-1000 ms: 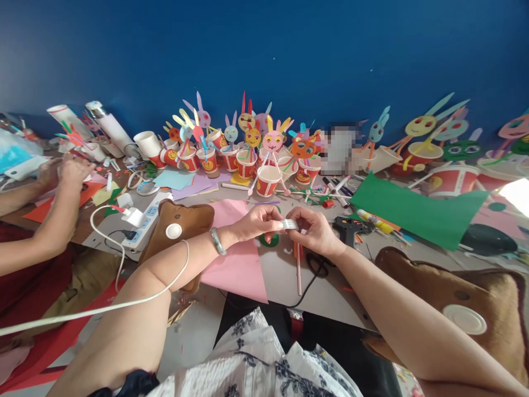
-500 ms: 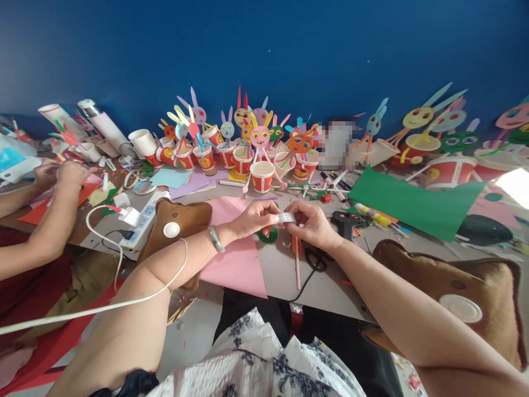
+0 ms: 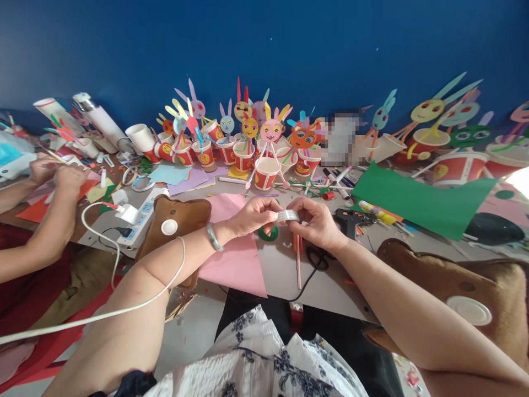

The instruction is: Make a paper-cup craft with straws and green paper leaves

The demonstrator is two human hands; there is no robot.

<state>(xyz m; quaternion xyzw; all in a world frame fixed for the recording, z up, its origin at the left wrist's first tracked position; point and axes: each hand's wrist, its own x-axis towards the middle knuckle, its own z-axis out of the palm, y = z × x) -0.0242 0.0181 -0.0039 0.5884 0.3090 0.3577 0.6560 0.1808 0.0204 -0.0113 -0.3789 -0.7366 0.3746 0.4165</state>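
Both of my hands meet over the table's middle and hold a small roll of clear tape (image 3: 287, 215) between them. My left hand (image 3: 252, 215) pinches the roll's left side with closed fingers. My right hand (image 3: 317, 222) grips the roll's right side, fingers curled. Under the hands lie a pink paper sheet (image 3: 235, 259), a green paper ring (image 3: 268, 234) and a pink straw (image 3: 298, 264). A bracelet sits on my left wrist, and a white cable hangs over my left forearm.
Red paper cups with paper bunny faces (image 3: 266, 171) crowd the back of the table. A green sheet (image 3: 417, 204), black glue gun (image 3: 351, 219) and scissors (image 3: 316, 258) lie to the right. Brown plush cushions (image 3: 173, 220) flank me. Another person's hands (image 3: 66, 179) work at left.
My hands have stayed together on the tape roll with only small finger shifts. The view has drifted slightly; the other person's hands moved a little at left.
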